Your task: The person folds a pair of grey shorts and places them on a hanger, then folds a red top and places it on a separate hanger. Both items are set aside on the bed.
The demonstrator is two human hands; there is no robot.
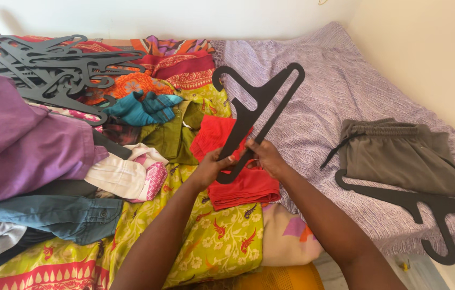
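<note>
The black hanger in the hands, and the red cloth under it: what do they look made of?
The black hanger, gripped at one end by the left hand and right hand, looks like flat, matte plastic or pressed board: thin, stiff, no shine. The red cloth looks like soft woven fabric, probably cotton: folded, creased and dull.

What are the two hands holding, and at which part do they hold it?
Both the left hand and the right hand hold one black hanger by its lower end; its hook points up, away from the person.
</note>
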